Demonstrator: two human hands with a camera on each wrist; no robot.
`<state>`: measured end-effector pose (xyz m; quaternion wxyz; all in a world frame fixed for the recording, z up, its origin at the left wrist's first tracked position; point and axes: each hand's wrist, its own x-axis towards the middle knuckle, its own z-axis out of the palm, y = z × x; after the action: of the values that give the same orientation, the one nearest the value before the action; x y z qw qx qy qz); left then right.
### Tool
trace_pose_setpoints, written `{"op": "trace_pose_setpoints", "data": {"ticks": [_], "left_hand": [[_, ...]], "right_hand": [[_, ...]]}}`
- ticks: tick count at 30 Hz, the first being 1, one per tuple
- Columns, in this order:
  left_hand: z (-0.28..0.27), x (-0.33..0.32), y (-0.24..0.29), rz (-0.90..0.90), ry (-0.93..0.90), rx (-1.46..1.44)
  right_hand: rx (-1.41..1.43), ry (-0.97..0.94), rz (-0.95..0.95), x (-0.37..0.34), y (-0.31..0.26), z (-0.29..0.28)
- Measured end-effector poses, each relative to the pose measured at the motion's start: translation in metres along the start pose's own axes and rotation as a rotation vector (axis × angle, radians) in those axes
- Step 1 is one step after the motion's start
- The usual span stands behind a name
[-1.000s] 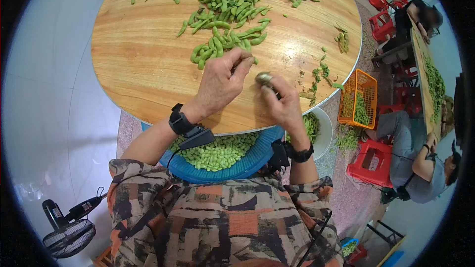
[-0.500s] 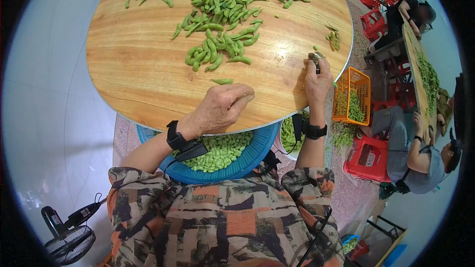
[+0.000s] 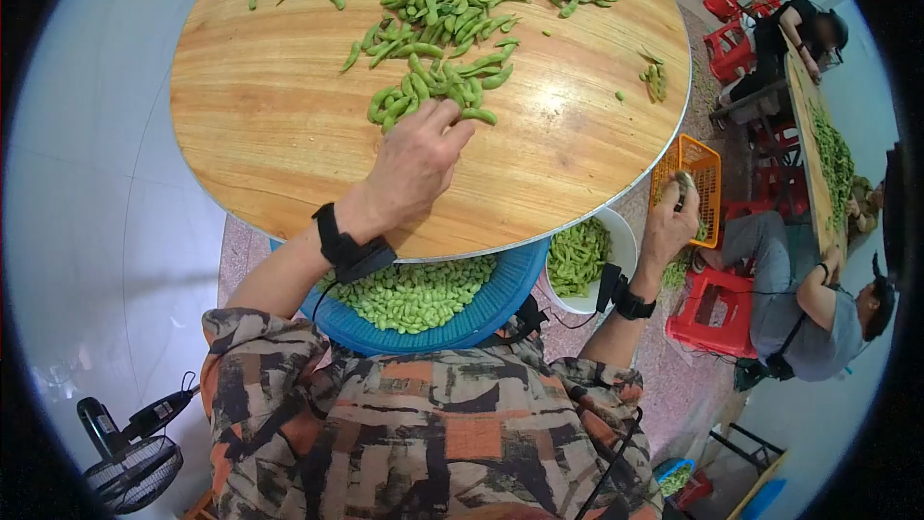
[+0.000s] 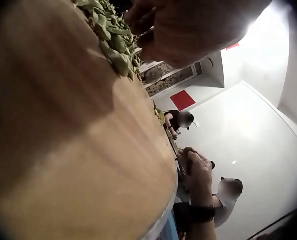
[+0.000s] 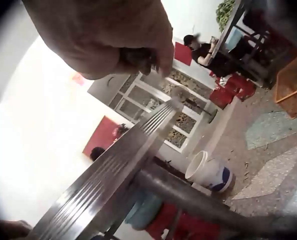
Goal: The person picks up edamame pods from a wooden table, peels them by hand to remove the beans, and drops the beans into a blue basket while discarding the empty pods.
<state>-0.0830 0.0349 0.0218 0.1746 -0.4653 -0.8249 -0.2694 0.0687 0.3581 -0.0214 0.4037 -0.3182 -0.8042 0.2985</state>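
Currently, left hand (image 3: pixel 421 162) at green pods (image 3: pixel 433 14), upper centre of frame, cannot tell whether pinching; right hand (image 3: pixel 669 231), right of centre, curls round dark object (image 3: pixel 684 189), past edge of surface (image 3: pixel 279 125)

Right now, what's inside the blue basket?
Shelled green beans lie in the blue basket; the table covers its far part, and the beans hide its bottom.

Left hand (image 3: pixel 414 166) is advancing from the table's (image 3: pixel 279 125) near edge to the pods (image 3: pixel 420 85); right hand (image 3: pixel 669 227) is passing beyond the right edge.
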Motion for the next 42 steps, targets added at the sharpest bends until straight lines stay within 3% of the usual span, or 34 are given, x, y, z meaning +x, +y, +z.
{"op": "trace_pose_setpoints", "data": {"ticks": [1,3,4,6,7,9,10,11,13,14,15,18,20,21,24,27,29,31,33,37,39,40,41,42], "left_hand": [[0.004,0.005,-0.004,-0.005,-0.051,0.043],[0.010,0.015,-0.009,-0.012,-0.101,0.092],[0.013,0.020,-0.010,-0.001,-0.135,0.107],[0.021,0.026,-0.011,0.008,-0.172,0.121],[0.025,0.028,-0.012,-0.002,-0.176,0.135],[0.031,0.028,-0.013,-0.014,-0.178,0.150],[0.033,0.028,-0.014,-0.027,-0.175,0.117],[0.034,0.030,-0.015,-0.038,-0.169,0.085],[0.034,0.030,-0.015,-0.023,-0.142,0.043],[0.035,0.030,-0.015,-0.005,-0.118,0.001],[0.033,0.030,-0.011,0.000,-0.119,-0.003],[0.015,0.022,0.017,-0.085,-0.111,-0.183],[0.000,0.014,0.030,-0.228,-0.138,-0.572],[-0.001,0.007,0.033,-0.235,-0.138,-0.566],[-0.018,-0.004,0.042,-0.650,-0.294,-0.871],[-0.019,-0.019,0.043,-0.803,-0.250,-1.096],[-0.019,-0.027,0.045,-0.787,-0.232,-1.008],[-0.017,-0.033,0.046,-0.767,-0.216,-0.923],[-0.012,-0.036,0.048,-0.402,0.025,-0.626],[-0.008,-0.044,0.050,-0.326,0.061,-0.512],[-0.009,-0.048,0.050,-0.477,-0.019,-0.665],[-0.013,-0.049,0.048,-0.478,-0.019,-0.665],[-0.019,-0.047,0.045,-0.747,-0.159,-1.039],[-0.023,-0.047,0.043,-1.014,-0.307,-1.411]], "right_hand": [[0.003,-0.002,-0.001,-0.004,-0.016,0.006],[0.389,-0.292,0.180,-0.008,-0.037,0.019],[0.393,-0.295,0.179,-0.006,-0.038,0.026],[0.572,-0.539,0.182,-0.005,-0.035,0.038],[0.573,-0.542,0.184,-0.004,-0.031,0.039],[0.055,-0.169,-0.077,0.002,-0.026,0.040],[-0.044,0.037,-0.305,0.001,-0.031,0.035],[-0.043,0.039,-0.307,0.000,-0.033,0.033],[0.178,-0.040,-0.053,-0.004,-0.043,0.025],[0.322,-0.193,0.072,-0.010,-0.051,0.020],[0.320,-0.188,0.073,-0.018,-0.062,0.021],[0.468,-0.573,0.145,-0.047,-0.092,0.023],[0.539,-0.677,0.179,-0.065,-0.112,0.026],[0.611,-0.768,0.186,-0.072,-0.120,0.028],[0.755,-0.919,0.249,-0.084,-0.136,0.031],[0.874,-0.975,0.324,-0.092,-0.136,0.033],[0.810,-0.951,0.197,-0.094,-0.136,0.033],[0.827,-0.989,0.277,-0.095,-0.138,0.030],[0.840,-1.024,0.358,-0.096,-0.139,0.029],[0.794,-1.011,0.256,-0.100,-0.135,0.034],[0.767,-0.996,0.190,-0.098,-0.133,0.033],[0.856,-1.094,0.324,-0.094,-0.132,0.030],[0.944,-1.188,0.461,-0.091,-0.131,0.028],[0.944,-1.188,0.461,-0.090,-0.130,0.028]]}}
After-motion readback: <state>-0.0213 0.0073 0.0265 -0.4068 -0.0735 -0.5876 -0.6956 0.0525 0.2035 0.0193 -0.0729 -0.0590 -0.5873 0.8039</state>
